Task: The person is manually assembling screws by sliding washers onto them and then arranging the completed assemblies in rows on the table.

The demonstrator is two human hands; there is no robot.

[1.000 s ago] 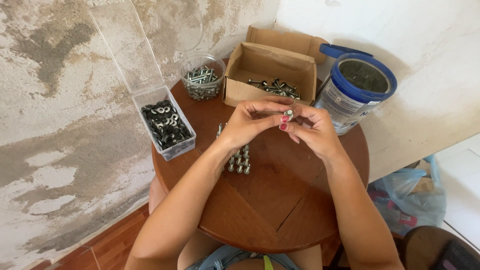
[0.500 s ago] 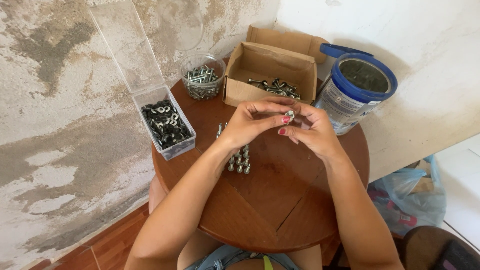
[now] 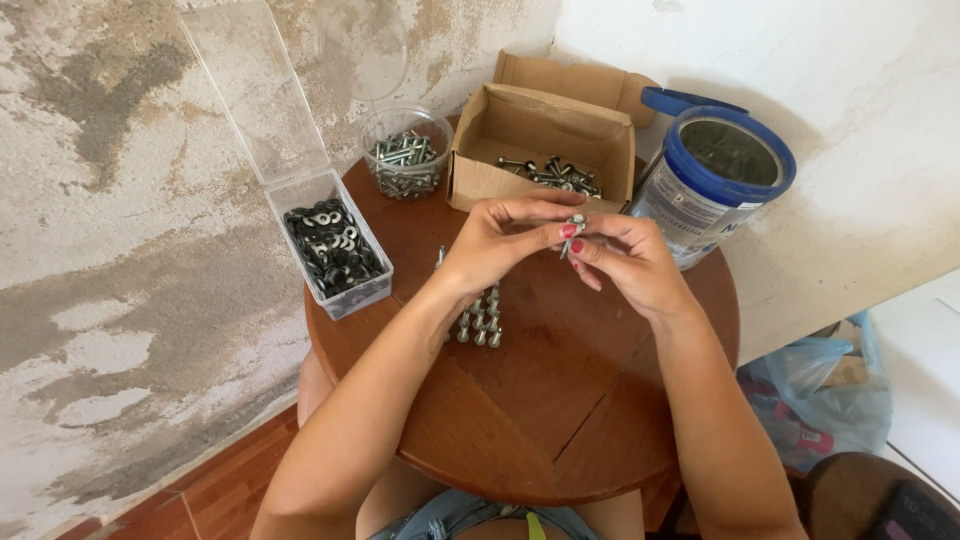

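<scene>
Up close, both hands, left hand (image 3: 500, 245) and right hand (image 3: 630, 262), pinch one small bolt (image 3: 575, 224); beyond stand a cardboard box (image 3: 540, 150), blue tin (image 3: 715, 185), clear tub (image 3: 405, 160).

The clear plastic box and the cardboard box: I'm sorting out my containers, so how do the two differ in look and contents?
The clear plastic box is see-through, with a hinged lid standing open; the cardboard box is brown and opaque, with its flaps folded out. The clear plastic box is nearly full of small dark and silvery ring-like parts; the cardboard box holds only a few bolts, with much of its floor bare. Both sit open on the round wooden table.
</scene>
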